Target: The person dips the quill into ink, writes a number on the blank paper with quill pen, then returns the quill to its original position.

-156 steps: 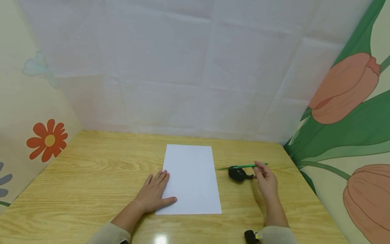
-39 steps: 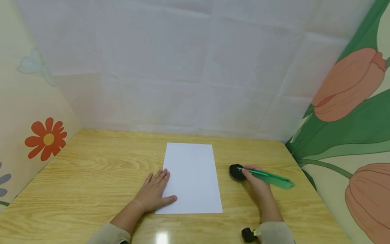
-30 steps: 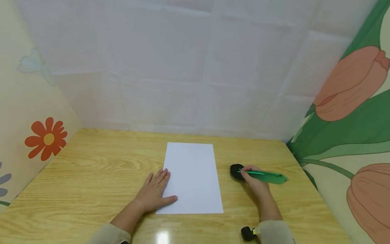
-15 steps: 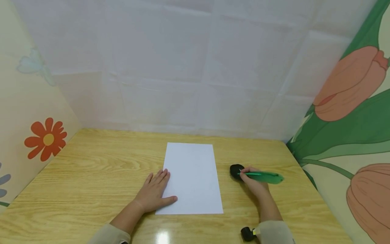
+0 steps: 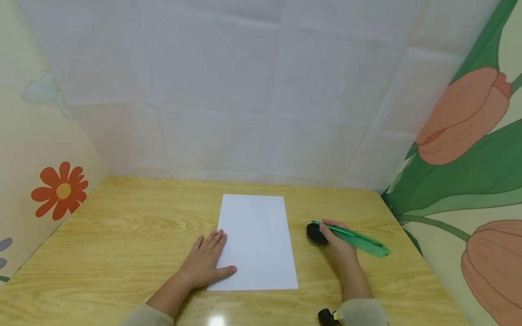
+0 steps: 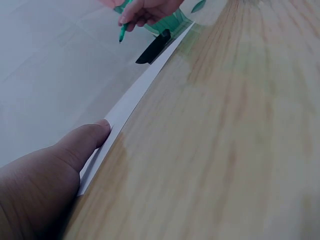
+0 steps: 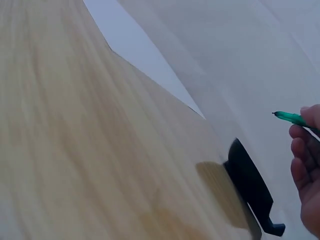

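A sheet of white paper (image 5: 258, 240) lies on the table, and my left hand (image 5: 204, 262) rests flat on its left edge with the fingers spread. In the left wrist view the thumb (image 6: 82, 142) lies along the sheet's near edge. My right hand (image 5: 339, 240) pinches a green feather quill pen (image 5: 359, 240), its feather trailing back to the right. In the right wrist view the pen's dark tip (image 7: 277, 114) points away from the fingers, in the air above a small black dish (image 7: 247, 182) with a short handle. That black dish (image 5: 315, 234) stands right of the paper.
The wood-grain table (image 5: 134, 226) ends at a white cloth backdrop (image 5: 228, 90). Painted flower panels (image 5: 461, 190) stand on the right and left. A black wrist device (image 5: 326, 317) sits beside the right sleeve.
Earlier, the right hand brought the quill pen's tip down to the black dish. Over the last half second the tip has risen off it and the feather has swung lower. The left hand stays on the paper.
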Available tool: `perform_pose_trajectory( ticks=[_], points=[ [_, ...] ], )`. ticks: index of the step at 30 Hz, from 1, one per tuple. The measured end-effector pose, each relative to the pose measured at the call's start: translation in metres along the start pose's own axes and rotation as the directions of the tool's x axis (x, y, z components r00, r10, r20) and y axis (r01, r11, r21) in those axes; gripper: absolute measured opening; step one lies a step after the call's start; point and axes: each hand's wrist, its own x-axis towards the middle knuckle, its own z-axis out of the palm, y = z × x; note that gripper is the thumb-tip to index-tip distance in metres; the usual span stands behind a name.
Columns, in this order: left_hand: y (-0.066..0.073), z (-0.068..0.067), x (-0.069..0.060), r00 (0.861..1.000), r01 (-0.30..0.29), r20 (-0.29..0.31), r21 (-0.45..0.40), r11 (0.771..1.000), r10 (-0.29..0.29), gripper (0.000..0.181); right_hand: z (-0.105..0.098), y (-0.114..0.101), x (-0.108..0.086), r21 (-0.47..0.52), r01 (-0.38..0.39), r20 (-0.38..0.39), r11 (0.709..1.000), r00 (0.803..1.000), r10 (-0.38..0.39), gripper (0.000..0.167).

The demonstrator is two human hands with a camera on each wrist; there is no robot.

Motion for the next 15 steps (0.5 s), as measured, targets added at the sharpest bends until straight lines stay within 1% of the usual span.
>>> perform_pose_trajectory(
  ticks=[3,5,8,11,15],
  points=[
    [-0.001,0.0,-0.002,1.0,0.004,-0.007,-0.007,1.0,-0.004,0.1,0.011,-0.002,-0.001,0.001,0.005,0.025,1.0,1.0,-0.005,0.04],
    [-0.001,0.001,-0.003,1.0,0.005,-0.009,-0.008,1.0,-0.005,0.1,0.02,-0.004,-0.002,-0.023,0.002,0.037,1.0,0.999,-0.001,0.039],
    [-0.001,0.002,-0.004,1.0,0.006,-0.009,-0.003,1.0,-0.006,0.099,0.033,-0.007,-0.004,-0.003,0.006,0.056,1.0,0.998,-0.006,0.038],
    [-0.001,0.003,-0.003,1.0,0.006,-0.012,0.001,1.0,-0.006,0.099,0.047,-0.009,-0.005,0.035,0.04,0.062,0.999,0.997,-0.042,0.035],
    [0.0,0.003,-0.002,1.0,0.008,-0.012,0.004,1.0,-0.008,0.1,0.066,-0.012,-0.005,0.051,0.086,0.074,0.995,0.993,-0.09,0.03]
  ],
)
